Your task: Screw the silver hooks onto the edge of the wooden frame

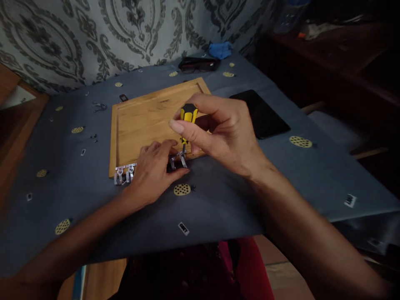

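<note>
In my right hand (225, 129) is a small yellow-and-black screwdriver (189, 113), pinched between thumb and fingers, its shaft pointing down. The tip meets the silver metal hooks (183, 160) at the near edge of a wooden board (150, 121). My left hand (153, 171) grips the hooked metal strip against that edge, fingers bent over the board and thumb in front. More silver hooks (130, 173) of the strip show left of this hand; the middle part is hidden under it. Any screw beneath the tip is too small to make out.
A black tablet-like slab (262, 112) lies to the right of the board. Behind it are eyeglasses (200, 64) and a blue crumpled cloth (220, 50). Small metal bits (93, 136) lie at left on the pineapple-print tablecloth (218, 216). A patterned curtain (125, 33) hangs behind.
</note>
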Demonstrator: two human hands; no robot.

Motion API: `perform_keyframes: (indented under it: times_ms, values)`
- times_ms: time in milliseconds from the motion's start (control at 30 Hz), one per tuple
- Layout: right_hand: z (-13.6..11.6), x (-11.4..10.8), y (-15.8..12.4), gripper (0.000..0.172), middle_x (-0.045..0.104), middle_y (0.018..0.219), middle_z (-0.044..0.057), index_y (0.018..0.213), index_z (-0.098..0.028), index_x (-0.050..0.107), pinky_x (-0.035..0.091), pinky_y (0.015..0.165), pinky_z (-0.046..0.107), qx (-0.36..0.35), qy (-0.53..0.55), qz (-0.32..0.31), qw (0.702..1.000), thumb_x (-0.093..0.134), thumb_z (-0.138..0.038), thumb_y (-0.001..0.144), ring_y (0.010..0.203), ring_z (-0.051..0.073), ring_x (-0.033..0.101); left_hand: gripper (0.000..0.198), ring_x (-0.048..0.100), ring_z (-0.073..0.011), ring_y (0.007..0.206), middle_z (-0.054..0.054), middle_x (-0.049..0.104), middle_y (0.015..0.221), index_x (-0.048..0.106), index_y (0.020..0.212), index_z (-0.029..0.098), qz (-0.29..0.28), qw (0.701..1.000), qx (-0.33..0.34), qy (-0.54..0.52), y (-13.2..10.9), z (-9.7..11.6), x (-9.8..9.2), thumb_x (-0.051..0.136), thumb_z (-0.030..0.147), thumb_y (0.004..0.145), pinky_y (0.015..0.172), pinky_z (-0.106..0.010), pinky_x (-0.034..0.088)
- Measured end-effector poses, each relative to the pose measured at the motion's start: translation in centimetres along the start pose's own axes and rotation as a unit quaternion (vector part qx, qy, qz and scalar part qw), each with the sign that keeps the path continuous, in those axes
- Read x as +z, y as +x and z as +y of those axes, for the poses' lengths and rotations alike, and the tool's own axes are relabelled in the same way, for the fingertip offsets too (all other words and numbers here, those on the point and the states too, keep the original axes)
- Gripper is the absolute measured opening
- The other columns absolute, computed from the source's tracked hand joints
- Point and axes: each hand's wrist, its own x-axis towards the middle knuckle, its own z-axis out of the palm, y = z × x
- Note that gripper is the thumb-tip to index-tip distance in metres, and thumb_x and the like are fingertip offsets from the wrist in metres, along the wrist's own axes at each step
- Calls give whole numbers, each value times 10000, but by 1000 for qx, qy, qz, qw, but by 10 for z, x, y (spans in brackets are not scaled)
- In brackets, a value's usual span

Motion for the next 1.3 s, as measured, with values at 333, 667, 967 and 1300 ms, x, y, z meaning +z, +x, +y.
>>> perform_keyframes:
  times_ms: [333,667,967,1300]
  values:
    - [1,-1,4,496,429,628,-47,630,-218,475,384,477,218,8,10,-15,1000,699,-586,875,571,80,475,454,647,-276,1034,-36,734,1063,563,1139,195,9,1000,0,-11,0,-1,0,846,297,799,888,-425,441]
    - [0,0,2,459,407,668,-42,649,-222,431,359,490,232,4,25,-20,999,686,-500,911,605,96,451,438,647,-288,1020,-51,722,1045,574,1143,190,8,1000,-2,-7,1,0,0,834,299,808,866,-424,452]
    - [-1,-1,1,390,429,608,-68,670,-209,523,321,478,233,13,7,-23,1000,732,-450,895,553,71,423,443,627,-300,1068,-79,716,1138,603,1169,181,-24,999,-4,-26,3,-3,1,826,298,805,915,-455,476]
    - [0,0,0,393,494,595,-53,659,-222,569,356,435,249,12,2,-22,1000,748,-501,869,491,81,457,245,602,-296,1113,-63,696,1089,708,1031,210,-62,997,5,-44,7,-3,-3,795,343,844,983,-466,464]
